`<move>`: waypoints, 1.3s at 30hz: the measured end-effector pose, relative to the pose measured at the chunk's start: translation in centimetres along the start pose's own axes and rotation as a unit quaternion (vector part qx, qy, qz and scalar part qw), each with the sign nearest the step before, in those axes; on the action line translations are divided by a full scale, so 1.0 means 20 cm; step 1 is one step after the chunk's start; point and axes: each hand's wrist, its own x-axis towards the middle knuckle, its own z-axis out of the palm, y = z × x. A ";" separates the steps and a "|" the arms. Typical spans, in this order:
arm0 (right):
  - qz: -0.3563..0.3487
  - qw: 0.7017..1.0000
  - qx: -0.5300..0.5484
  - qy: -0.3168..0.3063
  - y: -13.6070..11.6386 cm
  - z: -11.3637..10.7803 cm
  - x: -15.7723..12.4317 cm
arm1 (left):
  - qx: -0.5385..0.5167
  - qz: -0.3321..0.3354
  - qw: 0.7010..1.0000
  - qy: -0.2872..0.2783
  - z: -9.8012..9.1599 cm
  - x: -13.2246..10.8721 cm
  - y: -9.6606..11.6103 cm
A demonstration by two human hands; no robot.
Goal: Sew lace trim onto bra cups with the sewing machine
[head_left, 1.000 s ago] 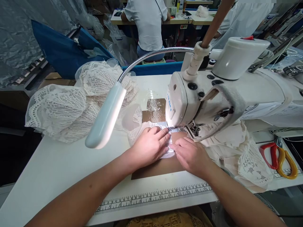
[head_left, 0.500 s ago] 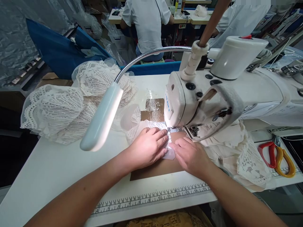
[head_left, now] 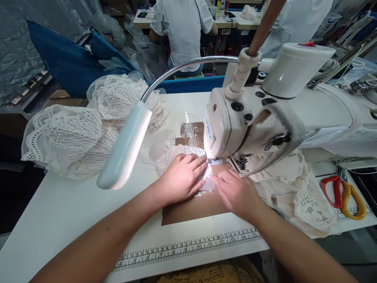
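Note:
A white lace piece [head_left: 188,150] lies under the needle end of a sewing machine [head_left: 219,125], over a brown patch [head_left: 188,210] on the table. My left hand [head_left: 184,177] rests flat on the lace, fingers stretched toward the presser foot [head_left: 209,161]. Just right of it, my right hand [head_left: 235,190] has its fingers curled, thumb and forefinger pinching the lace's near edge. Its other fingertips are tucked out of sight.
Stacked lace pieces [head_left: 64,137] sit at the left, behind a lamp head [head_left: 125,145] on a bendy neck. More lace [head_left: 313,200] and red-and-yellow-handled scissors [head_left: 353,202] lie right. A printed ruler [head_left: 188,251] runs along the front edge. A person [head_left: 182,35] sits beyond.
The lace has moved slightly away from me, toward the machine, and its near end has shifted up. My left hand has slid a little forward with it; my right hand has barely moved.

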 end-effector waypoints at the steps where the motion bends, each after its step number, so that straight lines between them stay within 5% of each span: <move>1: -0.003 1.000 -0.002 0.004 0.00 0.00 0.00 | 0.003 0.006 1.000 0.005 0.00 0.00 0.00; 18: 0.017 1.000 0.009 -0.012 0.02 0.03 0.00 | 0.002 0.007 1.000 0.013 0.01 0.01 -0.01; 24: 0.075 0.994 -0.029 -0.069 0.00 0.03 0.05 | 0.020 -0.022 0.999 0.028 0.03 0.02 -0.05; 33: 0.079 0.995 -0.005 -0.068 0.00 0.03 0.05 | 0.000 -0.082 0.996 0.043 0.04 0.00 -0.07; 39: 0.067 0.993 0.056 -0.081 -0.01 -0.09 0.03 | -0.037 -0.104 0.990 0.088 0.06 -0.02 -0.07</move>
